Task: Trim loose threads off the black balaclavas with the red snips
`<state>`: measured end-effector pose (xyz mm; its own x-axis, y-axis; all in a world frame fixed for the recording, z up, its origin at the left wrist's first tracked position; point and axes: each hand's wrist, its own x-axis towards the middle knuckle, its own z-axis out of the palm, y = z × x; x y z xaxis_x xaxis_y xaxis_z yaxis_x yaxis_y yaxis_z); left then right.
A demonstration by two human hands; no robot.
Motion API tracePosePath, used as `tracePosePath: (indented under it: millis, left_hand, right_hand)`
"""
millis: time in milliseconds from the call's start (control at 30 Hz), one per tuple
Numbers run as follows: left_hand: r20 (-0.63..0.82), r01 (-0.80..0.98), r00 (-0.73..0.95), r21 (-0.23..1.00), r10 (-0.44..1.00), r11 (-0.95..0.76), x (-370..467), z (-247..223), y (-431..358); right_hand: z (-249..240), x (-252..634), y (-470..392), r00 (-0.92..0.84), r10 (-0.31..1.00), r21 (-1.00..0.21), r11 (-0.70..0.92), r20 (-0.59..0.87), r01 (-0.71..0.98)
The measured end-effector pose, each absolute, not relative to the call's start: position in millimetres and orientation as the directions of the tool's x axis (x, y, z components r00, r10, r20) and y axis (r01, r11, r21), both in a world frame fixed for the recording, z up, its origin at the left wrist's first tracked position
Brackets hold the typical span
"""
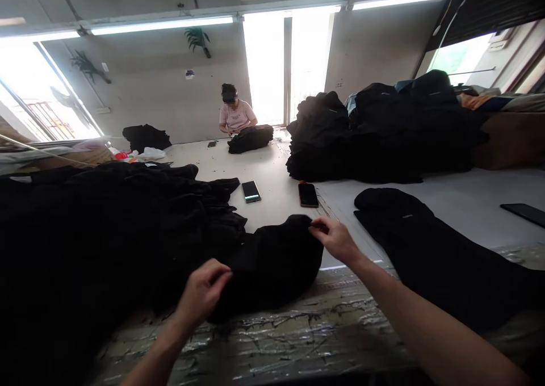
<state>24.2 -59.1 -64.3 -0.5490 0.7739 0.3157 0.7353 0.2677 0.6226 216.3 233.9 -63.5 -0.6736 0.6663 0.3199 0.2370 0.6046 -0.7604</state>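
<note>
A black garment (276,261) lies at the table's near edge, joined in view to the big dark pile (106,221) on the left. My right hand (334,238) pinches its upper right corner. Over its left part, my left hand (206,289) is closed, thumb against fingers, on the black fabric. Where this garment ends and the pile begins is hard to tell. To the right, another black garment (430,244) lies flat with a small light label.
Two phones (251,191) (307,194) lie on the white table (272,167) beyond my hands. A dark tablet-like object (525,213) is at the right. A tall black stack (361,130) stands behind. A person (236,113) sits at the far side by a smaller stack (251,138).
</note>
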Motion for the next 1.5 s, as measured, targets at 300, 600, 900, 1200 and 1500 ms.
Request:
tracePosePath:
  millis: [300, 600, 900, 1200, 1500]
  left_hand:
    - [0.592, 0.827, -0.493, 0.547, 0.638, 0.131, 33.4, 37.6, -65.3]
    - [0.481, 0.707, -0.639, 0.674, 0.601, 0.213, 55.7, 44.7, -76.6]
    - [0.299, 0.585, -0.724, 0.744, 0.621, 0.323, 41.3, -54.3, -61.8]
    - [-0.399, -0.278, -0.727, 0.915, 0.558, 0.293, 52.6, -102.3, -53.3]
    - [-0.258, -0.23, -0.765, 0.965, 0.59, 0.123, 36.7, -97.7, 3.0]
  right_hand:
    - [-5.9, 251.4, 200.2, -0.894, 0.379, -0.66, 0.739, 0.24, 0.136]
    - [30.7, 307.0, 243.5, -0.75, 0.551, -0.72, 0.679, 0.367, 0.146]
    - [-32.9, 294.3, 259.4, -0.508, 0.737, -0.503, 0.676, 0.446, 0.539]
    - [-90.2, 287.4, 218.9, -0.662, 0.733, -0.597, 0.605, 0.16, 0.526]
    - [-135.4, 271.5, 246.4, -0.591, 0.767, -0.47, 0.63, 0.25, 0.618]
